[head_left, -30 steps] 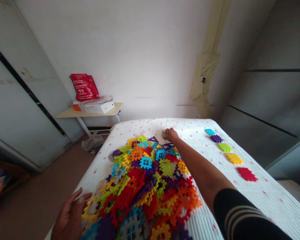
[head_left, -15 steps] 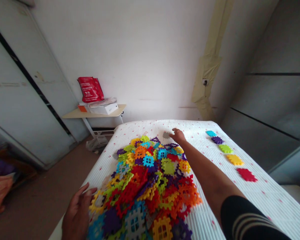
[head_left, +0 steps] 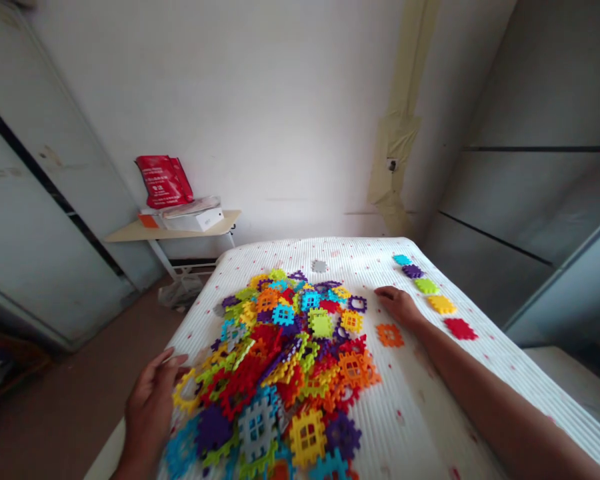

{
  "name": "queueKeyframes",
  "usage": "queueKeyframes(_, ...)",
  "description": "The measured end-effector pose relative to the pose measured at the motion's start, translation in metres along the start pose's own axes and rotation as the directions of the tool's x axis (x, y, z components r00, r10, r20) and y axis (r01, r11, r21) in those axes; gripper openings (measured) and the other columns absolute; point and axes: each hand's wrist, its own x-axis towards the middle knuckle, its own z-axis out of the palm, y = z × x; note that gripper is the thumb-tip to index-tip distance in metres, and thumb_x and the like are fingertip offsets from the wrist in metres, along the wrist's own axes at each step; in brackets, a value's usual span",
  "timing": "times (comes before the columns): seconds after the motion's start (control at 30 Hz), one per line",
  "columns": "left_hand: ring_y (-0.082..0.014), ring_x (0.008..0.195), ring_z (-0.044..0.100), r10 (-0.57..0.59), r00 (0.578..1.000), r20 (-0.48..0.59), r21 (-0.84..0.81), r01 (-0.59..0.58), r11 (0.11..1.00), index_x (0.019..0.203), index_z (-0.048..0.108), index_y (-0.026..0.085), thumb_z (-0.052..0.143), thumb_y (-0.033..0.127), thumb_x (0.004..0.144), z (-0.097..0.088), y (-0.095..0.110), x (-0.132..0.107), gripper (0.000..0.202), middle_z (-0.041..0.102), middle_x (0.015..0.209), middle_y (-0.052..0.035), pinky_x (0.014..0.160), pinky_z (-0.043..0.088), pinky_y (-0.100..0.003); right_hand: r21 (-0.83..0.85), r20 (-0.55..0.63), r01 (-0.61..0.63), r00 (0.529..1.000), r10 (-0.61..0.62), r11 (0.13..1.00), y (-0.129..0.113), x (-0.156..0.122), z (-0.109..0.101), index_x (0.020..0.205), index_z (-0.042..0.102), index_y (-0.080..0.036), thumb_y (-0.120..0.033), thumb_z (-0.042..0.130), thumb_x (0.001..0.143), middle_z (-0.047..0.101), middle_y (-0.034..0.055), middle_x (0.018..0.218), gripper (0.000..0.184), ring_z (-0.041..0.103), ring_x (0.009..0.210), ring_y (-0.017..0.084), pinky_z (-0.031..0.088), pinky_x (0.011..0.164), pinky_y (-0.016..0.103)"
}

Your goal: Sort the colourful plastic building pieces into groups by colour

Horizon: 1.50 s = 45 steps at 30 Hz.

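A large heap of colourful plastic waffle-shaped interlocking pieces [head_left: 280, 360] covers the middle of a white ribbed mattress [head_left: 405, 413]. My right hand [head_left: 400, 307] rests palm down on the mattress, holding nothing, just right of the heap. An orange piece [head_left: 390, 335] lies flat just below those fingers. Beyond them, a cyan [head_left: 403, 260], a purple [head_left: 413, 271], a green [head_left: 427, 286], a yellow [head_left: 441, 305] and a red piece [head_left: 460, 329] form a diagonal row. My left hand [head_left: 153, 413] hovers at the heap's near left edge, fingers apart and empty. A grey piece [head_left: 319, 266] lies alone beyond the heap.
A small cream side table [head_left: 173, 230] beyond the bed's far left corner holds a red bag [head_left: 163, 181] and a white box [head_left: 195, 220]. A plastic bag [head_left: 180, 293] sits beneath it. Brown floor [head_left: 80, 373] lies left of the bed, with wardrobe doors [head_left: 45, 200] beyond.
My right hand has come back from the grey piece to the heap's right side, leaving that piece lying alone. An orange piece now lies apart from the heap. My view has swung slightly left.
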Motion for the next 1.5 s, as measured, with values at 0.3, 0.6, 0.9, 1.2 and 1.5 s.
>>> queueKeyframes(0.3, -0.0241, 0.091, 0.061, 0.113, 0.993, 0.043, -0.048, -0.111, 0.993, 0.107, 0.060, 0.019, 0.057, 0.056, 0.067, 0.011, -0.005, -0.005, 0.054, 0.068, 0.092, -0.0055, 0.085, 0.045, -0.037, -0.004, -0.002, 0.161, 0.987, -0.161, 0.987, -0.030, -0.026, 0.021, 0.111, 0.063, -0.023, -0.038, 0.051, 0.082, 0.063, 0.0060, 0.114, 0.035, 0.053, 0.109, 0.026, 0.039, 0.095, 0.038)
queueKeyframes(0.6, -0.0250, 0.108, 0.055, 0.248, 0.945, 0.214, -0.223, -0.200, 0.954, 0.098, 0.062, 0.019, 0.057, 0.054, 0.067, 0.026, 0.017, -0.044, 0.047, 0.066, 0.105, -0.0075, 0.099, 0.037, -0.036, 0.078, -0.034, 0.265, 0.964, -0.263, 0.961, -0.055, -0.051, 0.025, 0.098, 0.068, -0.019, -0.043, 0.043, 0.085, 0.069, 0.0081, 0.099, 0.038, 0.060, 0.095, 0.025, 0.044, 0.087, 0.037)
queueKeyframes(0.9, -0.0214, 0.093, 0.061, 0.143, 0.985, 0.097, -0.427, -0.089, 0.900, 0.099, 0.062, 0.016, 0.052, 0.047, 0.076, 0.024, 0.006, -0.043, 0.040, 0.068, 0.093, -0.0060, 0.088, 0.044, -0.035, 0.213, -0.031, 0.139, 0.990, -0.136, 0.967, -0.061, -0.060, 0.021, 0.089, 0.069, -0.018, -0.049, 0.040, 0.082, 0.070, 0.0081, 0.089, 0.043, 0.063, 0.084, 0.023, 0.048, 0.075, 0.033)
queueKeyframes(1.2, -0.0181, 0.075, 0.060, 0.176, 0.984, 0.014, -0.350, -0.160, 0.923, 0.083, 0.066, 0.016, 0.062, 0.044, 0.066, 0.009, 0.007, -0.043, 0.033, 0.065, 0.073, -0.0039, 0.073, 0.046, -0.029, 0.304, -0.013, 0.015, 1.000, -0.012, 0.952, -0.044, -0.054, 0.025, 0.092, 0.069, -0.017, -0.052, 0.044, 0.079, 0.071, 0.0054, 0.085, 0.044, 0.064, 0.082, 0.022, 0.048, 0.076, 0.031)
queueKeyframes(1.5, -0.0160, 0.054, 0.051, 0.146, 0.976, 0.162, 0.187, -0.175, 0.967, 0.057, 0.057, 0.020, 0.059, 0.054, 0.067, -0.039, -0.008, -0.088, 0.035, 0.053, 0.052, 0.0028, 0.054, 0.040, -0.025, 0.340, -0.005, 0.008, 1.000, -0.007, 0.940, -0.048, -0.053, 0.025, 0.087, 0.069, -0.018, -0.051, 0.044, 0.079, 0.071, 0.0057, 0.081, 0.042, 0.064, 0.076, 0.022, 0.049, 0.071, 0.033)
